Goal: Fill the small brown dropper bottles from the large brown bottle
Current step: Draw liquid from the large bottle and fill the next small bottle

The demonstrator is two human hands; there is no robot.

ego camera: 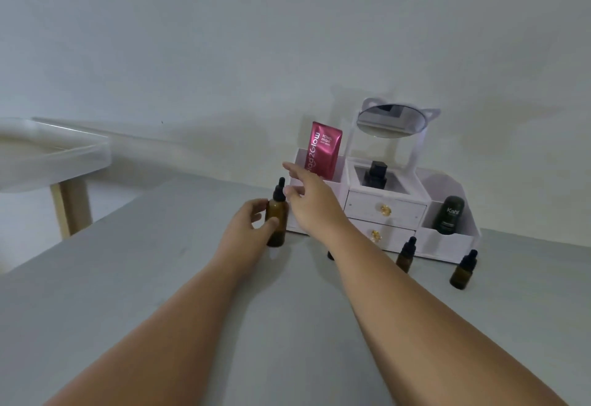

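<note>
The large brown bottle (275,223) stands upright on the grey tabletop (160,277), black dropper cap on, and the left hand (248,226) grips its body from the left, thumb and fingers curled round the glass. The right hand (308,201) hangs just beside the cap with fingers stretched out and loose, grasping nothing; whether the thumb touches the cap is hard to tell. Off to the right, two small brown dropper bottles (406,254) (463,269) stand capped and well apart from the big one, with the right forearm crossing between; a dark base peeking from under that forearm may be a third. Right behind everything sits a white organizer (387,210) with two gold-knobbed drawers, close against the big bottle's far side. It carries a pink sachet (324,150), a black bottle (376,175), a dark green container (448,215) and an oval mirror (388,121) on top. A white side table (54,156) stands beyond the tabletop's left edge. Open grey surface spreads toward the viewer, under both forearms.
</note>
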